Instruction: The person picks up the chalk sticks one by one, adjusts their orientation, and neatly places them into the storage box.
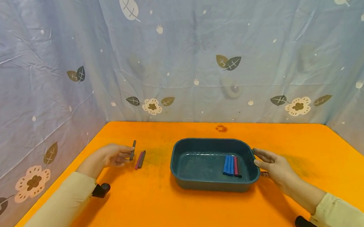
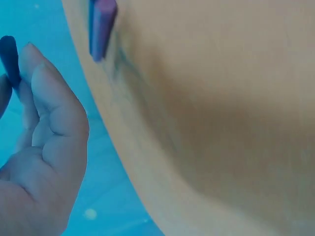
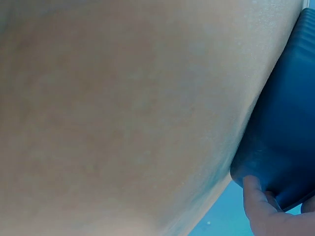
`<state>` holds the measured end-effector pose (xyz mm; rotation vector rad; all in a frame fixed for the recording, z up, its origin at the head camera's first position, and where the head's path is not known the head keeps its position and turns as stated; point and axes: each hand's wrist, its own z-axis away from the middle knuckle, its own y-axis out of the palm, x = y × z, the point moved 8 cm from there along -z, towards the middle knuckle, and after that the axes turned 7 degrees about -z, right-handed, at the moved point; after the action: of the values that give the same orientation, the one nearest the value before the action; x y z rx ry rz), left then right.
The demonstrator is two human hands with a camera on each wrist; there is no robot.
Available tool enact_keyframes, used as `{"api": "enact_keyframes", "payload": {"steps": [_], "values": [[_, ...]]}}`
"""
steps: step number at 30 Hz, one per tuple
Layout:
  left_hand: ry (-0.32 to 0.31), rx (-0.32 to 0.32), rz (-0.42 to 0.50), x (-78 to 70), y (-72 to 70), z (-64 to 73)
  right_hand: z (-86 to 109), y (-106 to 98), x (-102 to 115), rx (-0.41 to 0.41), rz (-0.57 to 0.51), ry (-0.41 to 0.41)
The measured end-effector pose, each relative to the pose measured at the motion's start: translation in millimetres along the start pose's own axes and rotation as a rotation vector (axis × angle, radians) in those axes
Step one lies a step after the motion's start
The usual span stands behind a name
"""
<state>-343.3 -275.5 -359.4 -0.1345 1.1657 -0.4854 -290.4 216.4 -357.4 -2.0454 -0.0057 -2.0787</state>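
My left hand (image 1: 117,155) pinches a dark grey stick (image 1: 133,150) upright between thumb and fingertips, at the left of the orange table. The same stick shows dark at the left edge of the left wrist view. Just right of that hand, a pink stick (image 1: 138,161) and a grey stick (image 1: 142,159) lie side by side. A dark teal rectangular dish (image 1: 212,185) stands mid-table. Inside its right part lie several blue sticks (image 1: 229,165), a pink one (image 1: 236,164) and a black one, mostly hidden. My right hand (image 1: 278,173) grips the dish's right end at the rim.
The orange tabletop (image 1: 207,215) carries faint green smudges and a reddish ring mark (image 1: 221,128) near its back edge. Light blue patterned cloth (image 1: 185,58) hangs behind and along both sides. Black wrist devices (image 1: 308,226) sit beneath the sleeves.
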Motion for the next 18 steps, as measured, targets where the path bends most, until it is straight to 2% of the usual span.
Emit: {"api": "enact_keyframes", "payload": {"steps": [1, 2, 3, 5, 7, 10, 14, 18], "values": [[0.004, 0.012, -0.003, -22.4, 16.1, 27.7, 0.2, 0.3, -0.1, 0.003, -0.002, 0.001], [0.013, 0.019, 0.003, -31.5, 25.4, 39.1, 0.3, 0.7, -0.4, 0.006, -0.003, 0.003], [0.012, 0.011, 0.001, -33.5, 29.3, 42.5, 0.4, 1.1, -0.7, 0.009, -0.005, 0.005], [0.019, -0.011, -0.005, -28.5, 30.8, 37.2, 0.4, 1.6, -1.1, 0.009, -0.004, 0.012], [0.036, -0.006, -0.006, -21.3, 32.0, 27.3, 0.2, 1.7, -1.5, 0.009, -0.005, 0.017], [0.019, -0.008, 0.006, -17.2, 37.2, 19.6, 0.1, 1.0, -1.6, 0.005, -0.005, 0.017], [0.023, 0.013, 0.045, -21.7, 47.9, 16.9, -0.1, 0.7, -0.7, 0.007, -0.009, 0.01], [0.037, 0.06, 0.061, -31.0, 59.8, 18.0, -1.1, 0.0, 0.4, 0.002, 0.005, 0.009]]}}
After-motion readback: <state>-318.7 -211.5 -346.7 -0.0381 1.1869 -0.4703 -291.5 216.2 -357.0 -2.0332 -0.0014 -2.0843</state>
